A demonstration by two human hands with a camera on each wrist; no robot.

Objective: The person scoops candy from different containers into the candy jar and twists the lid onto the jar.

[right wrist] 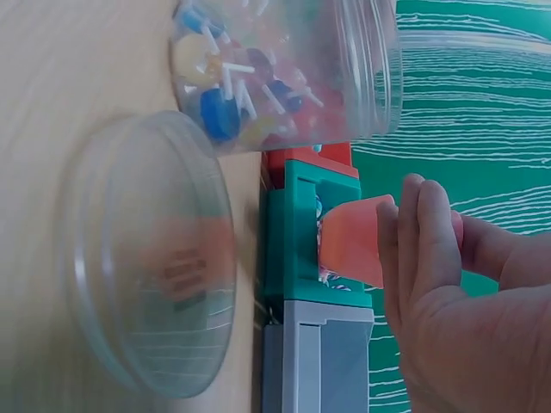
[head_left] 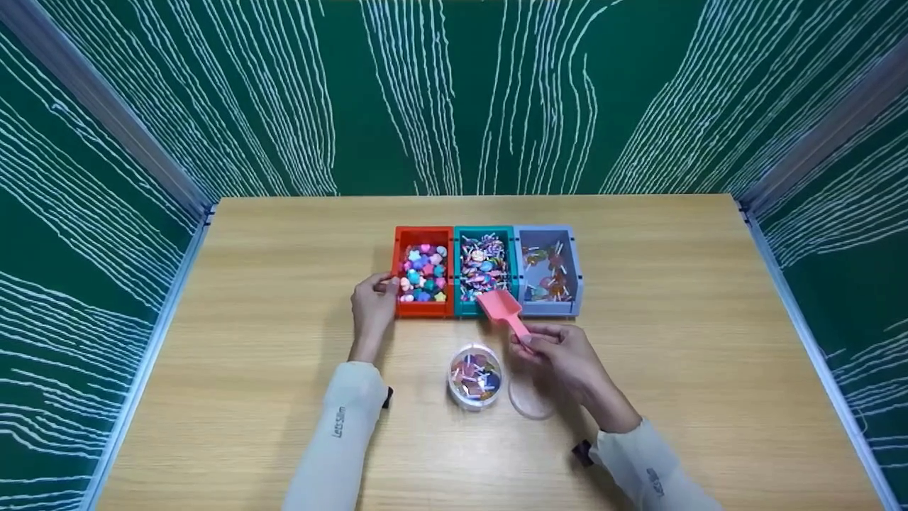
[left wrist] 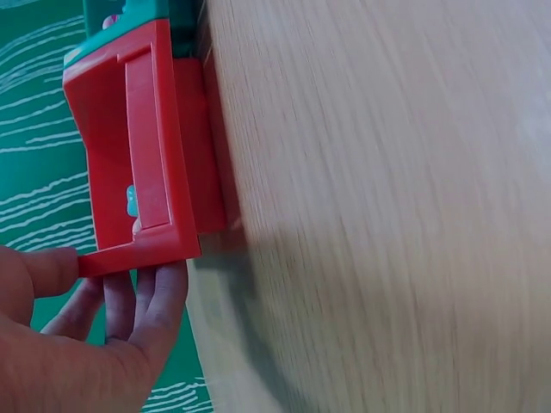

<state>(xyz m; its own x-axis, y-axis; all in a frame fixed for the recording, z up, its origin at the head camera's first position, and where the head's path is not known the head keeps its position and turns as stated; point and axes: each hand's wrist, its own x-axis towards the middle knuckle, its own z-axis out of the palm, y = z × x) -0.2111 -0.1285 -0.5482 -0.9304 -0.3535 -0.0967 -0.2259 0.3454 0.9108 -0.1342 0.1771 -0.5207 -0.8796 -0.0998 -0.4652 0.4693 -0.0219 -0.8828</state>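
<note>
My left hand (head_left: 372, 305) is at the left wall of a red bin (head_left: 424, 310); its thumb and fingers pinch that wall in the left wrist view. Small colourful star- and flower-shaped pieces (head_left: 425, 273) lie inside. My right hand (head_left: 567, 355) holds the handle of a pink scoop (head_left: 501, 306). The scoop's blade overlaps the front of the middle green bin (head_left: 467, 309), which holds many small lollipop-like pieces (head_left: 484, 259). Closer to me stands an uncapped clear jar (right wrist: 374, 69) with lollipop-like pieces in it. Its round clear lid (right wrist: 155, 258) lies beside it.
A grey bin (head_left: 553, 309) joins the green one on the right, with a few translucent lollipop-like pieces (head_left: 557, 284). All three bins stand in a row on the wooden table (head_left: 284, 248). Green walls with white lines enclose the back and sides.
</note>
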